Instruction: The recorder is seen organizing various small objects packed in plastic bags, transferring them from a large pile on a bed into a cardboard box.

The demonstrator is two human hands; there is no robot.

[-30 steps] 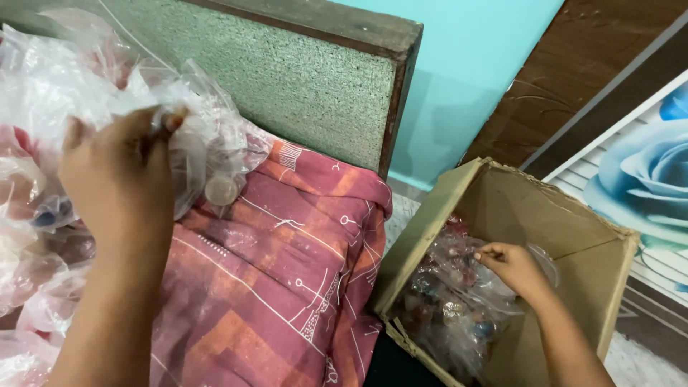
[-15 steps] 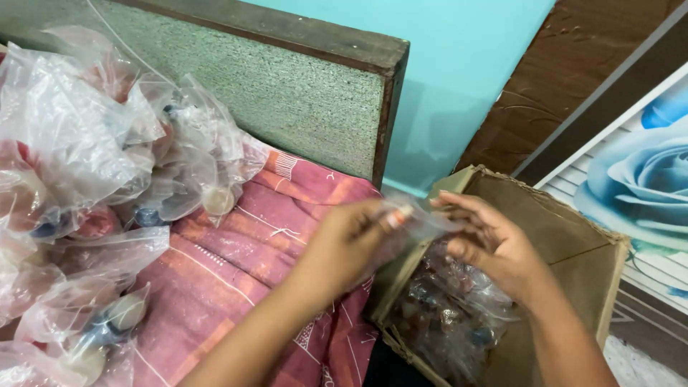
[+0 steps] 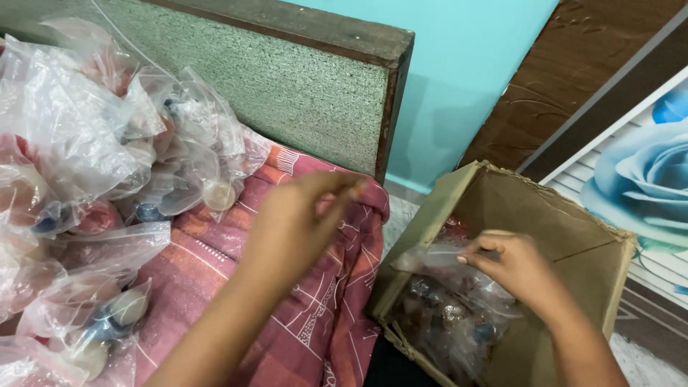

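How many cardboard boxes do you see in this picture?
1. The cardboard box stands open on the floor beside the bed, at the lower right, with plastic bags inside. The right hand reaches into it. Others may be out of view.
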